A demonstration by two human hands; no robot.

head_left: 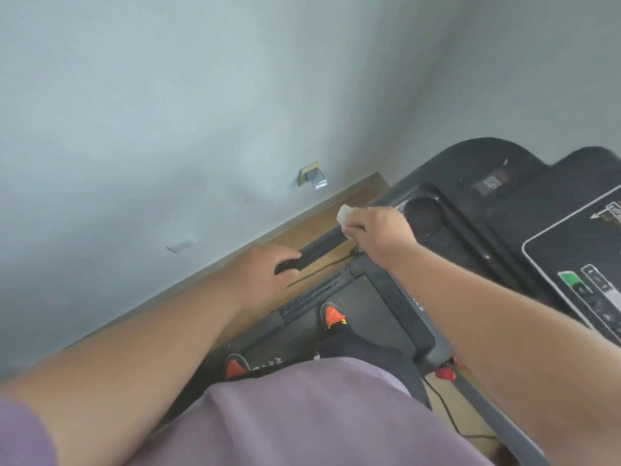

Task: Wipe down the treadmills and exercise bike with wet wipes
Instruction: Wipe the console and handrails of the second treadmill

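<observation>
The person stood on the treadmill (pixel 379 317) belt, its console (pixel 551 230) at about two o'clock in the view. The left hand (pixel 268 267) had its fingers wrapped around the end of the left handrail (pixel 322 245), steadying it, while the right hand (pixel 376 230), at roughly one o'clock from the left, had its fingers clamped on a bunched white wet wipe (pixel 344 213) pressed to the same rail nearer the console. To wipe well, the wipe likely needed to wrap the bar and travel its full length toward the left hand — which should shift so the grip zone underneath gets covered too. The console bore a small label and printed markings, all too blurred to read.
</observation>
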